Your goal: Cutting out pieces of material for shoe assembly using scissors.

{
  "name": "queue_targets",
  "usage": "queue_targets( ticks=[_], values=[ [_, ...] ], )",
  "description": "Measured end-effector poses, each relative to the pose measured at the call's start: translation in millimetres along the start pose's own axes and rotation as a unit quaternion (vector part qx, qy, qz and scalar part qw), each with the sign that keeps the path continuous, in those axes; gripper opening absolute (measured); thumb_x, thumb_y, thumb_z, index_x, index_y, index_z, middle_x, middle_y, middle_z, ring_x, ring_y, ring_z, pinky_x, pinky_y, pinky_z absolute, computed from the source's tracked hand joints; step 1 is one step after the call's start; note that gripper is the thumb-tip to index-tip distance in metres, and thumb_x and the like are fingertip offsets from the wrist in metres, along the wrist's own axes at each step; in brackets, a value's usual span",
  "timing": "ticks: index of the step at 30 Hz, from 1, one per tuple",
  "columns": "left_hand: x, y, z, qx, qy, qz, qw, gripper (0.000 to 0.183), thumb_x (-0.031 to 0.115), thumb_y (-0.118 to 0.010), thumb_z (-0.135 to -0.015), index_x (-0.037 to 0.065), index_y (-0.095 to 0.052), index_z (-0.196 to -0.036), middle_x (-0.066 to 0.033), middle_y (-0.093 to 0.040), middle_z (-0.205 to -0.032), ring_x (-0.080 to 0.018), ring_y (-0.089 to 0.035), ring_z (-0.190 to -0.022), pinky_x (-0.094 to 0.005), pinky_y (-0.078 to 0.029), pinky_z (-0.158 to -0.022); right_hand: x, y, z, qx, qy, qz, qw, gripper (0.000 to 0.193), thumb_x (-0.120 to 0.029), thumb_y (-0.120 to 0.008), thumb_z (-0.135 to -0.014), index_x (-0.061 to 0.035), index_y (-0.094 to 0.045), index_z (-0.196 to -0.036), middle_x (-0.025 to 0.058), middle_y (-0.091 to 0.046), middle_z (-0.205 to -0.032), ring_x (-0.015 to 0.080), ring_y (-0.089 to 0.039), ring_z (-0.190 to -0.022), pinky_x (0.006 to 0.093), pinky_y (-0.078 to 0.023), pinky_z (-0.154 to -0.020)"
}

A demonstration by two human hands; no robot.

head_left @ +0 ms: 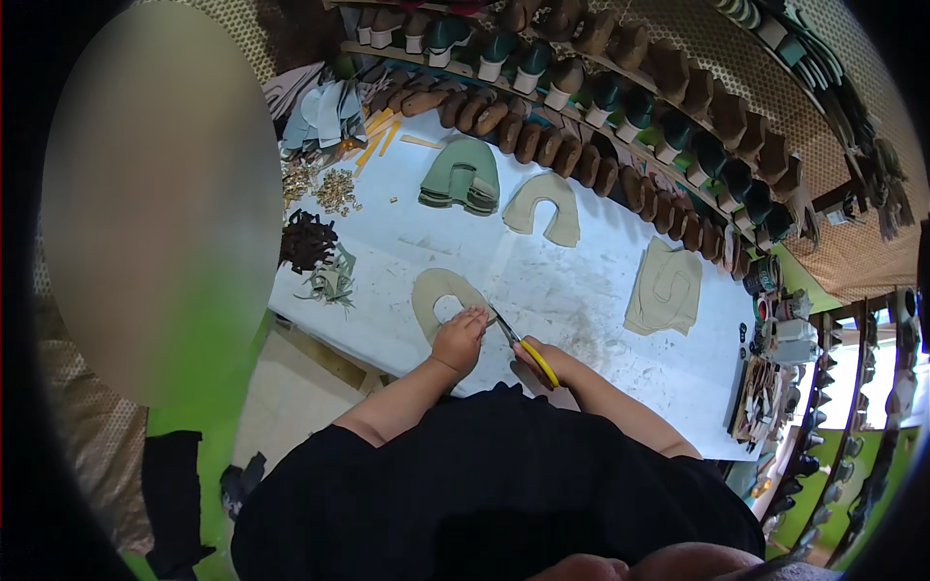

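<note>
On the white table, a beige horseshoe-shaped shoe-upper piece point(434, 286) lies in front of me. My left hand point(463, 339) grips its near right part, fingers together over the material. Scissors with yellow handles point(540, 362) are in my right hand point(532, 360), its fingers wrapped round the grips. The scissor blades point up and left, with their tips at the right edge of the piece, close to my left fingertips. Whether the blades touch the material I cannot tell.
Farther back lie a stack of green cut pieces point(461, 174) and beige U-shaped pieces point(544, 208). More beige pieces point(666, 286) lie at right. Small gold-coloured parts point(336, 191) and dark scraps point(308, 241) sit at left. Shelves of shoe lasts point(639, 107) line the back.
</note>
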State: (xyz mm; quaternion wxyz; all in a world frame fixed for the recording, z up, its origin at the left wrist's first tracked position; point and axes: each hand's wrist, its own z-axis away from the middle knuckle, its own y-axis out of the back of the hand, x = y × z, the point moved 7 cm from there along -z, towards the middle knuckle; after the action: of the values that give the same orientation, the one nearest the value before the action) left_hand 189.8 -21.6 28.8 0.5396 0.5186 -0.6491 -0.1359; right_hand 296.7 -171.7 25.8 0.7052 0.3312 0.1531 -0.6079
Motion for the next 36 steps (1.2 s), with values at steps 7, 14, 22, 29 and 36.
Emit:
queue_targets(
  ticks=[7, 14, 22, 29, 36],
  values=[
    [-1, -3, 1, -0.002, -0.003, -0.006, 1.0, 0.026, 0.004, -0.06, -0.088, 0.001, -0.065, -0.113, -0.0183, -0.068, -0.114, -0.0332, -0.064, -0.111, -0.0426, -0.05, -0.097, -5, 2, -1, 0.028, 0.0, 0.052, 0.998, 0.061, -0.064, -0.04, -0.097, -0.0058, -0.055, -0.109, 0.0215, -0.064, -0.079, 0.0369, -0.065, -0.078, 0.0425, -0.05, -0.071],
    [1, -2, 2, -0.003, -0.007, -0.007, 1.0, 0.026, 0.005, -0.059, -0.088, 0.001, -0.065, -0.113, -0.0181, -0.068, -0.114, -0.0336, -0.064, -0.111, -0.0427, -0.05, -0.097, -3, 7, -4, 0.053, 0.03, 0.073, 0.995, 0.06, -0.061, -0.043, -0.097, -0.0043, -0.058, -0.106, 0.0238, -0.066, -0.089, 0.0411, -0.064, -0.089, 0.0447, -0.049, -0.079],
    [-2, -4, 5, -0.004, -0.007, -0.006, 1.0, 0.027, 0.005, -0.06, -0.087, 0.001, -0.065, -0.114, -0.018, -0.067, -0.115, -0.0337, -0.064, -0.11, -0.0423, -0.05, -0.097, -3, 6, -3, 0.062, 0.049, 0.083, 0.993, 0.06, -0.062, -0.045, -0.095, -0.0052, -0.059, -0.108, 0.0232, -0.067, -0.09, 0.0401, -0.064, -0.088, 0.0435, -0.05, -0.078],
    [2, -5, 6, -0.01, -0.026, -0.015, 0.999, 0.027, 0.006, -0.061, -0.087, 0.0, -0.065, -0.113, -0.0174, -0.068, -0.115, -0.0319, -0.064, -0.11, -0.041, -0.05, -0.097, -4, 2, 2, 0.054, 0.007, 0.056, 0.997, 0.062, -0.064, -0.046, -0.094, -0.0046, -0.059, -0.106, 0.0207, -0.067, -0.083, 0.0354, -0.066, -0.081, 0.0415, -0.051, -0.074],
    [7, -4, 9, -0.005, -0.047, -0.026, 0.999, 0.027, 0.007, -0.062, -0.086, 0.001, -0.065, -0.112, -0.0165, -0.068, -0.115, -0.0309, -0.065, -0.109, -0.04, -0.051, -0.095, -4, 2, 4, 0.062, 0.001, 0.045, 0.997, 0.063, -0.064, -0.047, -0.093, -0.0039, -0.06, -0.103, 0.0197, -0.067, -0.081, 0.0351, -0.066, -0.078, 0.041, -0.051, -0.072]
  ],
)
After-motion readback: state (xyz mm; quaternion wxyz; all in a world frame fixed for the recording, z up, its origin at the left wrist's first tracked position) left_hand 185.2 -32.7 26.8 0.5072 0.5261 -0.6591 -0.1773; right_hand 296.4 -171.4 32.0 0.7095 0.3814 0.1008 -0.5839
